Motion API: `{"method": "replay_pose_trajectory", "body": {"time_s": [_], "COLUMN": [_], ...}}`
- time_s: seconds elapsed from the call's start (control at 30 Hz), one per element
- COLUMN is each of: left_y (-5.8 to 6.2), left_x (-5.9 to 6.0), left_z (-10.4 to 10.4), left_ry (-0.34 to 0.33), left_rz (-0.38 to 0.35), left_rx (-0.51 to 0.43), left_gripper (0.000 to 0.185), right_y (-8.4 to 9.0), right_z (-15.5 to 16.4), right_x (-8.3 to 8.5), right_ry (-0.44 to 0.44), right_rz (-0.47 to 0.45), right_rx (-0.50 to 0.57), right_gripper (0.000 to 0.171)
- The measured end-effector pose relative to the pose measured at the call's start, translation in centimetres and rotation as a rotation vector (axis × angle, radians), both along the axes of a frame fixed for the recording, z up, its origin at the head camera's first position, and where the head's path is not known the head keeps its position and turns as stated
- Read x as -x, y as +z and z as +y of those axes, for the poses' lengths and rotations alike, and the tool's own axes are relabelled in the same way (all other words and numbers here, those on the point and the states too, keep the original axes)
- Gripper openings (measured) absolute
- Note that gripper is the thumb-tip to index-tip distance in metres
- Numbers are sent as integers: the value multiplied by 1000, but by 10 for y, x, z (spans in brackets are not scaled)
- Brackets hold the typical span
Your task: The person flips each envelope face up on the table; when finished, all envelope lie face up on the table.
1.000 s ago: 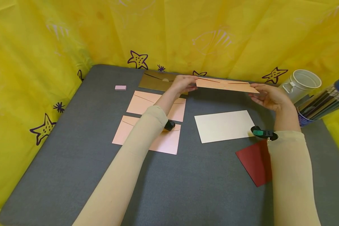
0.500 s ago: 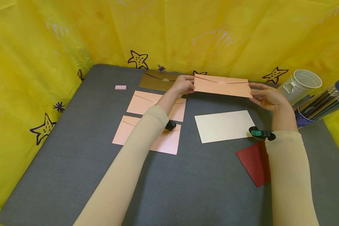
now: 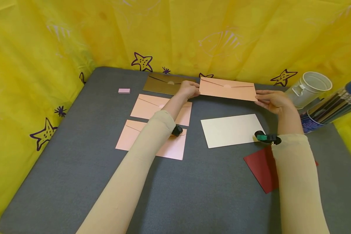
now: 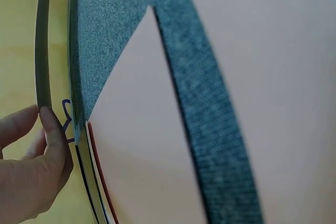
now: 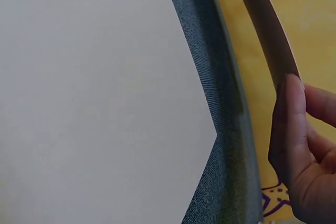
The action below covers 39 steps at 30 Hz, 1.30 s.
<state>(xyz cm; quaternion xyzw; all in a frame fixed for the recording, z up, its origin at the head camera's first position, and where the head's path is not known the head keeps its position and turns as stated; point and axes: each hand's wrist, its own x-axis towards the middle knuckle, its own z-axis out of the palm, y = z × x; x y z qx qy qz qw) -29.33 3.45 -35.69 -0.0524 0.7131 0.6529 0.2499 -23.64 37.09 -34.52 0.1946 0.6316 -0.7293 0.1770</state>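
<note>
A pale pink envelope (image 3: 227, 90) is held above the back of the table, its flap side facing me. My left hand (image 3: 189, 90) pinches its left end; in the left wrist view the thumb and fingers (image 4: 50, 124) close on the edge-on envelope (image 4: 43, 51). At the other end my right hand (image 3: 273, 100) pinches the right edge, with the envelope (image 5: 265, 24) seen edge-on in the right wrist view. Below it on the table lies a white envelope (image 3: 232, 130). Left of it are two more pink envelopes, one upper (image 3: 146, 105) and one lower (image 3: 171, 148), partly hidden by my left arm.
A brown envelope (image 3: 158, 85) lies at the back, near a small pink eraser (image 3: 124, 91). A red envelope (image 3: 261, 169) is partly under my right forearm. At right stand a white metal cup (image 3: 305, 92) and a tilted container of pencils (image 3: 327, 109). Yellow cloth (image 3: 175, 32) hangs behind.
The held envelope has tilted from nearly flat to facing me, showing its whole flap side, and has shifted slightly left with both hands. The things on the table have stayed in place.
</note>
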Motion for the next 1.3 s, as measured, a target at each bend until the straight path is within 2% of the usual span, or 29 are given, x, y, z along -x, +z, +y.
{"method": "replay_pose_trajectory", "body": {"time_s": [0.13, 0.47, 0.6, 1.0, 1.3], "left_y": [0, -3, -3, -5, -6], "left_x": [1, -2, -2, -1, 1], "left_z": [1, 2, 3, -2, -4], "left_ry": [-1, 31, 35, -32, -55], "left_rz": [1, 96, 111, 108, 71], "left_rx": [30, 100, 127, 157, 114], "left_gripper": [49, 41, 41, 39, 41], "right_y": [0, -3, -3, 0, 2], "right_z": [-3, -6, -6, -11, -9], "right_x": [0, 2, 2, 0, -2], "right_ry": [-5, 17, 29, 4, 86], "right_rz": [-8, -5, -15, -36, -57], "right_rx": [-22, -85, -94, -111, -140], "right_gripper": [25, 32, 32, 29, 29]}}
